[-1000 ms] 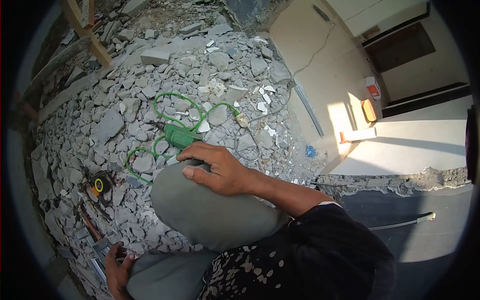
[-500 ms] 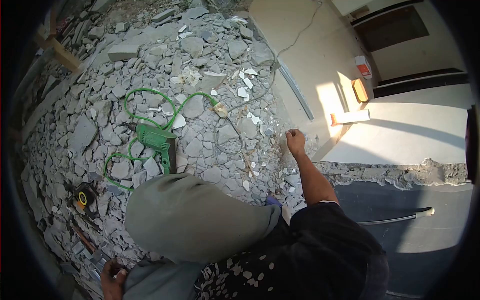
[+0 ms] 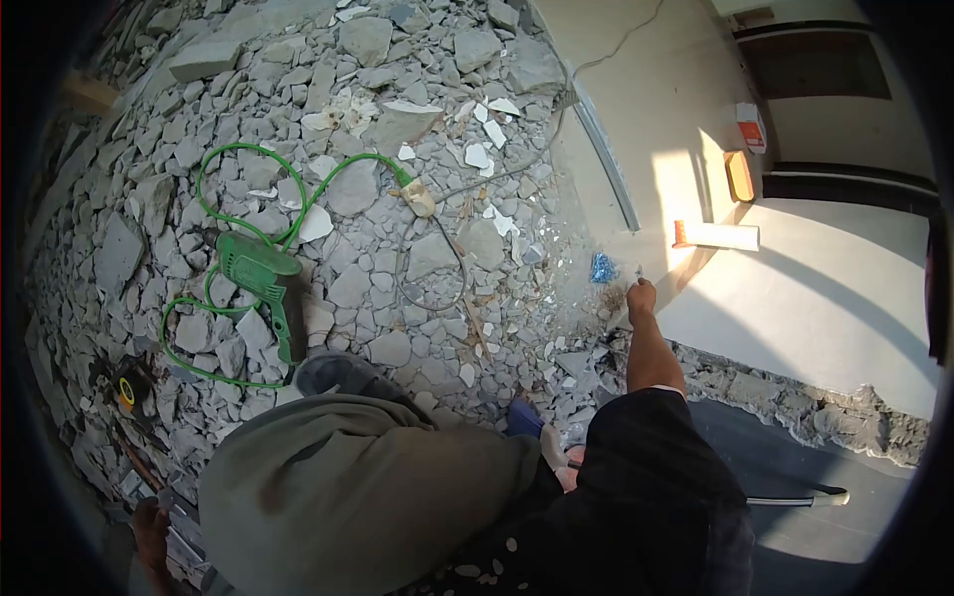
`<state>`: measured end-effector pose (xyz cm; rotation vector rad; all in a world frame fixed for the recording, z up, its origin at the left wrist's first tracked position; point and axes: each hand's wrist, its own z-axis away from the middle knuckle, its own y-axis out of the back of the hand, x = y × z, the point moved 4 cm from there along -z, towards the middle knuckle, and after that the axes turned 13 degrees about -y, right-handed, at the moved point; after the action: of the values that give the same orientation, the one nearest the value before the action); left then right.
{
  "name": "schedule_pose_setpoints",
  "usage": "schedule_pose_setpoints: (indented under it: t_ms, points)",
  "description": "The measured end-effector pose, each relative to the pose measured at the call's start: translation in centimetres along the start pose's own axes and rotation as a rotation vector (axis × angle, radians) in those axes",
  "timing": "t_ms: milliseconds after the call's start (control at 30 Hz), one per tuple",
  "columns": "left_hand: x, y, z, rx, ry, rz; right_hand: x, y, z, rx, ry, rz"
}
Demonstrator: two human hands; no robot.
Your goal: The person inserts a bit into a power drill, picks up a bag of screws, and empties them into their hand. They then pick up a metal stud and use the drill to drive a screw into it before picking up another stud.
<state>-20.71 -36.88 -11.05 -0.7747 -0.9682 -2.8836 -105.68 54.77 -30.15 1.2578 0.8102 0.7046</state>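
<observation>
My right hand (image 3: pixel 641 298) reaches out over the edge of the pale floor, fingers pinched together. A tiny thing shows at the fingertips, too small to name. Just left of it, a small crinkled blue packet (image 3: pixel 603 268) lies on the dusty ground, apart from the fingers. My left hand (image 3: pixel 151 531) is low at the far left, dim, beside my bent leg. Its fingers look curled, and whatever they hold, if anything, is hidden. On the rubble lies a green power drill (image 3: pixel 260 270) with a looped green cord (image 3: pixel 248 149), away from both hands.
Broken concrete (image 3: pixel 388 348) covers the ground. A cord connector (image 3: pixel 417 197) joins a grey cable. A metal channel (image 3: pixel 606 164) lies along the floor edge. A white tube (image 3: pixel 723 236), an orange-yellow block (image 3: pixel 738 177) and a tape measure (image 3: pixel 126 391) lie around. A hose (image 3: pixel 795 500) rests at right.
The view has shifted. My right hand has moved slightly right across the ground, and the blue packet now shows beside it. My left hand sits nearer the left edge; a dark shoe has come into view.
</observation>
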Motion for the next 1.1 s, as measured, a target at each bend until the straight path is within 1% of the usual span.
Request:
schedule_pose_setpoints:
  t_ms: [33, 100, 133, 167, 233, 300, 333, 400, 433, 467, 567, 600, 633, 667, 700, 767, 867, 900, 967, 1000, 1033, 1067, 1100]
  points:
    - [-1.8, 1.0, -0.7, 0.006, -0.008, -0.053, -0.9, 0.8, 0.9, -0.051, -0.025, -0.004]
    - [-7.1, 3.9, -2.9, 0.016, -0.149, -0.237, -3.0, 2.0, 2.8, -0.152, -0.077, -0.008]
    - [-6.6, 4.0, -2.9, 0.020, -0.218, -0.327, -2.6, 1.4, 2.2, -0.160, -0.064, 0.017]
    - [-6.7, 4.4, -2.8, -0.005, -0.137, -0.312, -2.3, 1.0, 1.6, -0.168, -0.051, 0.042]
    - [-2.3, 5.5, -3.6, -0.050, 0.025, -0.283, -1.4, 0.2, 0.0, -0.159, 0.010, 0.107]
    - [-2.0, 6.3, -3.2, -0.030, 0.086, -0.062, -1.1, -0.3, -0.8, -0.126, 0.106, 0.186]
    - [-2.4, 7.0, -3.3, -0.016, 0.115, 0.047, -1.0, -0.7, -1.0, -0.122, 0.100, 0.222]
    - [-4.0, 10.2, -4.1, -0.183, -0.176, -0.455, -1.4, -1.0, -1.3, -0.116, 0.090, 0.293]
    - [-5.8, 12.4, -4.8, -0.368, -0.501, -1.063, -1.9, -1.0, -1.3, -0.121, 0.106, 0.313]
    - [-7.0, 13.0, -4.1, -0.556, -0.833, -1.667, -2.3, -1.0, -1.5, -0.127, 0.123, 0.331]
    - [-2.1, 13.4, -3.9, -0.547, 0.054, -1.174, -2.9, -0.2, -1.1, -0.202, 0.134, 0.375]
    - [-1.5, 13.3, -3.4, -0.504, -0.067, -1.178, -3.3, 0.3, -0.8, -0.229, 0.130, 0.387]
    - [-2.6, 13.8, -2.6, -0.456, -0.191, -1.178, -2.4, -0.4, -2.1, -0.185, 0.203, 0.373]
    - [-2.9, 14.1, -1.8, -0.406, -0.315, -1.177, 0.6, -2.4, -5.1, -0.141, 0.274, 0.356]
    - [-3.1, 13.9, -1.5, -0.391, -0.404, -1.235, 2.2, -3.4, -6.6, -0.096, 0.343, 0.338]
    - [-4.2, 12.5, -1.6, -0.357, -0.590, -1.343, 1.2, -2.6, -5.5, -0.101, 0.325, 0.364]
    - [-1.6, 9.7, -2.3, -0.400, -0.553, -1.328, 0.7, -2.3, -5.3, -0.107, 0.337, 0.420]
    - [-3.1, 9.7, -2.7, -0.473, -0.527, -1.391, 0.4, -2.3, -5.1, -0.109, 0.347, 0.442]
    - [-8.0, 10.4, -3.6, -0.624, -0.472, -1.510, -1.2, -1.5, -3.1, -0.103, 0.310, 0.468]
    - [-6.9, 10.1, -3.6, -0.376, -0.314, -1.121, -1.9, -1.3, -2.3, -0.099, 0.293, 0.477]
    - [-5.9, 9.6, -2.8, -0.175, -0.121, -0.729, -2.4, -0.9, -1.7, -0.069, 0.296, 0.459]
    - [-2.9, 8.5, -1.9, 0.088, -0.004, -0.322, -2.7, -0.6, -1.0, -0.040, 0.300, 0.440]
    - [-2.6, 8.5, -1.3, 0.123, 0.020, -0.258, -3.1, -0.5, -0.8, -0.013, 0.305, 0.421]
